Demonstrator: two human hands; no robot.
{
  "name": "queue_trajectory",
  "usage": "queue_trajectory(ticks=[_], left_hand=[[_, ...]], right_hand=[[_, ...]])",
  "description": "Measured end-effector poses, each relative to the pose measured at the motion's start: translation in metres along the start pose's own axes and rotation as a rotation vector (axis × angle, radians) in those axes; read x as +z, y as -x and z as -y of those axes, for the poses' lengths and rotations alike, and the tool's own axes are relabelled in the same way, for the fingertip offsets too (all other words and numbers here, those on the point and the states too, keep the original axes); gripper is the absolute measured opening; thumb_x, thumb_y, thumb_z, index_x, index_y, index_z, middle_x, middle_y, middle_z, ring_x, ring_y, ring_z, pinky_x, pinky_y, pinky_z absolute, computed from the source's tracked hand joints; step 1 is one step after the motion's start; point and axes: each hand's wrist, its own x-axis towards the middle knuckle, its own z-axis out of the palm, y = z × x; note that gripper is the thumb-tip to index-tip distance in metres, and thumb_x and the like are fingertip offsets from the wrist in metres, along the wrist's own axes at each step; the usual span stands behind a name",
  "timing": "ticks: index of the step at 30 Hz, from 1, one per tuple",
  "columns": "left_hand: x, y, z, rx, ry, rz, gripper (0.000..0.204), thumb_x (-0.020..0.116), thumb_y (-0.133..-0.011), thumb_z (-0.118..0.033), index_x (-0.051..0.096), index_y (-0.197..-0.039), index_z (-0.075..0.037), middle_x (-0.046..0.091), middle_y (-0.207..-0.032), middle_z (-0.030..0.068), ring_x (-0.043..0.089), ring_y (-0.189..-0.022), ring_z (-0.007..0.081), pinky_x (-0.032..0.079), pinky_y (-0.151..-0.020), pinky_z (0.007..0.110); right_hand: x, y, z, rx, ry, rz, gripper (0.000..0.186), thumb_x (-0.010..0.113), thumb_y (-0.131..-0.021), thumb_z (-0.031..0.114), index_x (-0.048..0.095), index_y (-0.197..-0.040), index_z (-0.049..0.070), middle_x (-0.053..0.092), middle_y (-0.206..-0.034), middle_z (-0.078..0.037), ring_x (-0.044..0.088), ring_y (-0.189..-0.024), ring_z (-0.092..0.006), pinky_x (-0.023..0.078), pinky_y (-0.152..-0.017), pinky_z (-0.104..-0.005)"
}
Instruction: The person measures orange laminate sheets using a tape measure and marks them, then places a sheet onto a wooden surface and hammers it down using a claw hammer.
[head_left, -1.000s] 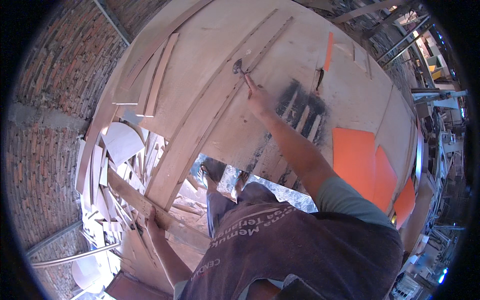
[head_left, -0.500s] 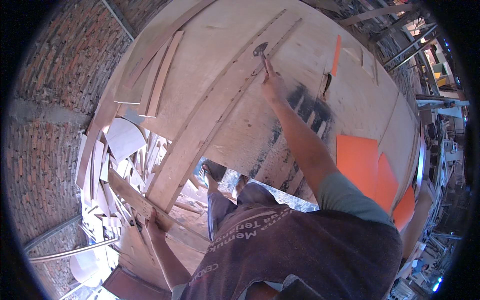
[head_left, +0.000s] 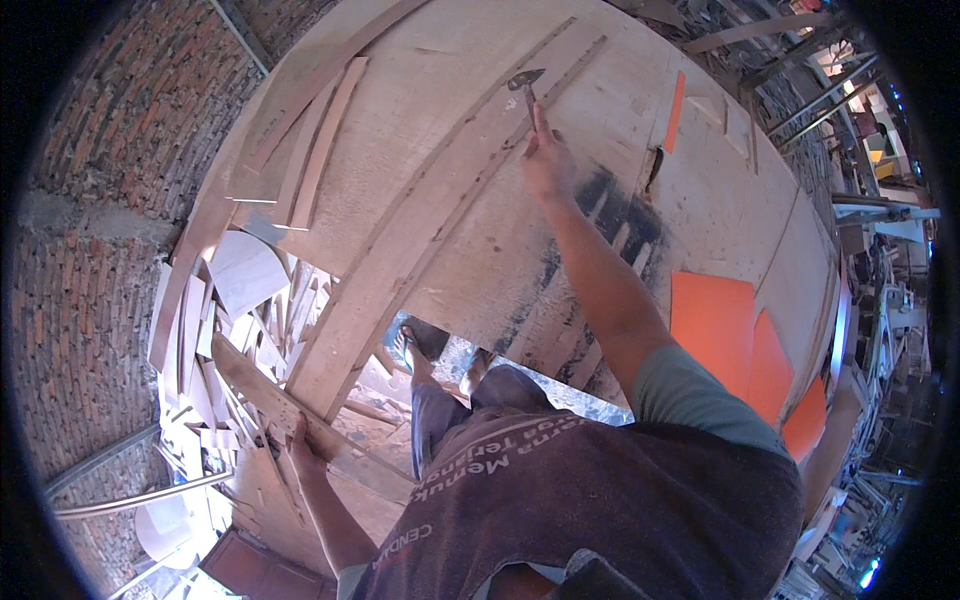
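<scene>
My right hand point(head_left: 549, 165) is closed round the handle of a hammer point(head_left: 526, 79), whose dark metal head points away over the worktop point(head_left: 430, 80). Under the hammer a long wooden plank point(head_left: 400, 240) with dark marks along its edges runs from the far side down to the near left. My left hand point(head_left: 303, 448) grips a shorter wooden board point(head_left: 250, 380) lying across the near end of that plank. Some of its fingers are hidden behind the board.
Loose wood strips point(head_left: 325, 150) lie at the far left, by a brick wall point(head_left: 90, 290). Below them is a heap of offcuts point(head_left: 200, 350). Orange sheets point(head_left: 712, 325) rest on the right, near a dark-stained patch point(head_left: 610, 240). My feet show through a gap in the near edge.
The hammer head has lifted slightly and turned, shifting a little farther away with my right hand. My left hand stays on the short board.
</scene>
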Motion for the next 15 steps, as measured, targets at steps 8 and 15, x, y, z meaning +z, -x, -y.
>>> queue_trajectory(ticks=[8,15], left_hand=[[-0.008,-0.009,0.005,-0.002,0.031,0.022,0.056,0.077,-0.086,-0.020,0.051,-0.133,-0.004,0.062,-0.122,0.0075,0.061,-0.108,0.0219,0.050,-0.093,0.037],[-0.022,-0.017,0.009,-0.062,0.041,-0.010,0.054,0.077,-0.086,-0.018,0.052,-0.132,-0.004,0.064,-0.118,0.0074,0.062,-0.106,0.0220,0.050,-0.092,0.038]], right_hand=[[-0.005,-0.020,-0.009,0.005,0.051,0.091,0.056,0.048,-0.097,0.021,0.035,-0.150,0.035,0.065,-0.105,-0.017,0.065,-0.097,-0.0385,0.051,-0.087,-0.0494],[0.008,-0.019,-0.012,-0.074,0.152,0.157,0.056,0.048,-0.098,0.021,0.034,-0.150,0.036,0.064,-0.107,-0.020,0.065,-0.097,-0.0389,0.051,-0.086,-0.0502]])
